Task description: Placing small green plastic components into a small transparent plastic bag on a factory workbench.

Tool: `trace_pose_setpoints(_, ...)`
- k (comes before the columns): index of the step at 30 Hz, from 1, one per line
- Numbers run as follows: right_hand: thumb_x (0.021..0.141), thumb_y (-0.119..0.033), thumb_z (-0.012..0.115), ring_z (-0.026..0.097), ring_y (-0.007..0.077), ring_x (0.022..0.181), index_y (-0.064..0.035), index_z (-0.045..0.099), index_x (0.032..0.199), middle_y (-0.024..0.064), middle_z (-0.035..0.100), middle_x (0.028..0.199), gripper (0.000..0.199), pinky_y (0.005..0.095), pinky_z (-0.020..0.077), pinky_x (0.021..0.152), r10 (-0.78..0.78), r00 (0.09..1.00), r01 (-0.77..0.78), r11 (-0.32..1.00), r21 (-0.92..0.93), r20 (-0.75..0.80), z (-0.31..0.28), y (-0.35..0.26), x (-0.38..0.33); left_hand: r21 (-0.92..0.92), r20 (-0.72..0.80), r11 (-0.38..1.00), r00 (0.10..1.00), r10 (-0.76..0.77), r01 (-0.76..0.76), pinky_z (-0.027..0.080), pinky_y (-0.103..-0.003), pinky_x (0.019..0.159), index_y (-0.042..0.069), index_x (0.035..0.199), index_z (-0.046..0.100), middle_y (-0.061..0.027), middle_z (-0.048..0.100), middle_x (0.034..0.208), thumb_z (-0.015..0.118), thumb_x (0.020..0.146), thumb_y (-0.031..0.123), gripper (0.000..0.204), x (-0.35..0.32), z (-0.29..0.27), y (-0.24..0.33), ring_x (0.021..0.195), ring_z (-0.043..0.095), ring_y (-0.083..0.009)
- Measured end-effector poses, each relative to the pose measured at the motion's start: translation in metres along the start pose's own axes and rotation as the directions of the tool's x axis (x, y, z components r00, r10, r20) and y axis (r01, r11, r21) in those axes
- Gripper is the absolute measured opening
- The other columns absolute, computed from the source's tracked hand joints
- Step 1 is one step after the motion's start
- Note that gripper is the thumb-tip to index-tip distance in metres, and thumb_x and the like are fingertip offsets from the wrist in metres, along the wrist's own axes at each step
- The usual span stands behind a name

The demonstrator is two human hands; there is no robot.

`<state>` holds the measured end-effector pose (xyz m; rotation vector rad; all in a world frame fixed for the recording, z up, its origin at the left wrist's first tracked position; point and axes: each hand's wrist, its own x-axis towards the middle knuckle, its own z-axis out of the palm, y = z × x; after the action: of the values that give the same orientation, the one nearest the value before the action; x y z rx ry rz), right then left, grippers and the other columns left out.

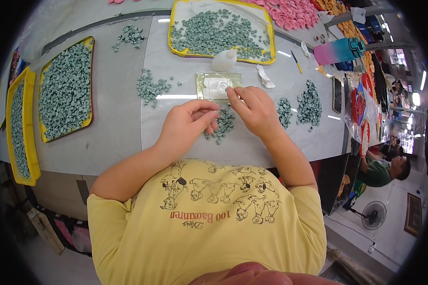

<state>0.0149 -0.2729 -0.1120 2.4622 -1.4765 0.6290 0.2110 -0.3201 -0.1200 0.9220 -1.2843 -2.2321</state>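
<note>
My right hand (255, 110) is closed in a pinch at the right edge of a greenish square plate (201, 90). White paper (213, 85) and a small round clear spot lie on that plate. Whatever is between the right fingertips is too small to name. Just left of it, my left hand (188, 122) has its fingers curled towards the thumb, and what they hold, if anything, is hidden. Under and between the hands lies a small heap of grey-green pieces (225, 122). Behind the plate stands a white squeeze bottle (224, 60).
Loose green heaps lie left (150, 89) and right (310, 104). A yellow tray (173, 35) of pieces is at the back; two more yellow trays (43, 130) (29, 142) are left. Crumpled tissue (265, 77), a knife (296, 61), a phone (336, 89) and a pink-teal bottle (335, 51) lie right.
</note>
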Motion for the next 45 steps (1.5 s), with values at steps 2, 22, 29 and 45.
trace_pose_setpoints(2, 0.068, -0.002, 0.061, 0.056, 0.0215, 0.068, 0.0026, 0.059, 0.095, 0.0081, 0.057, 0.083, 0.028, 0.0310, 0.0457, 0.056, -0.014, 1.000, 0.015, 1.000, -0.016, 0.016, 0.004, -0.002, 0.003, -0.075, -0.015, 0.997, 0.999, 0.035, -0.037, 0.047, -0.022, 0.061, -0.005, 0.098, 0.055, -0.0084, 0.061, 0.079, 0.054, 0.087, 0.005, 0.015, 0.001, -0.004, -0.003, 0.068, 0.058, -0.0113)
trace_pose_setpoints(22, 0.083, -0.005, 0.060, 0.051, 0.0101, 0.060, 0.0012, 0.059, 0.083, 0.0068, 0.060, 0.072, 0.006, 0.0218, 0.0419, 0.054, 0.717, 0.433, -0.528, -0.289, 0.799, 0.546, 0.004, -0.052, 0.000, -0.339, 0.096, 0.919, 0.980, -0.176, 0.199, 0.035, -0.019, 0.048, 0.003, 0.083, 0.053, 0.0006, 0.052, 0.069, 0.051, 0.092, 0.019, 0.018, -0.002, -0.011, -0.010, 0.055, 0.044, -0.0051)
trace_pose_setpoints(29, 0.071, 0.007, 0.067, 0.057, 0.0159, 0.063, 0.0028, 0.062, 0.085, 0.0097, 0.061, 0.076, 0.016, 0.0241, 0.0447, 0.052, 0.469, 0.868, -0.322, 0.782, 0.534, -0.164, 0.009, -0.049, -0.008, -0.481, 0.204, 0.847, 0.968, -0.146, 0.229, 0.033, -0.018, 0.048, 0.004, 0.081, 0.053, 0.0012, 0.051, 0.071, 0.051, 0.092, 0.021, 0.021, -0.001, -0.009, -0.016, 0.057, 0.042, -0.0050)
trace_pose_setpoints(45, 0.062, 0.011, 0.069, 0.057, 0.0191, 0.061, 0.0038, 0.062, 0.085, 0.0107, 0.060, 0.077, 0.026, 0.0262, 0.0450, 0.052, 0.204, 0.947, -0.077, 0.893, 0.444, -0.248, 0.013, -0.054, -0.003, -0.382, 0.143, 0.920, 0.989, -0.032, 0.085, 0.035, -0.019, 0.051, 0.003, 0.085, 0.053, -0.0001, 0.055, 0.075, 0.055, 0.090, 0.016, 0.014, -0.009, -0.014, -0.013, 0.059, 0.044, -0.0046)
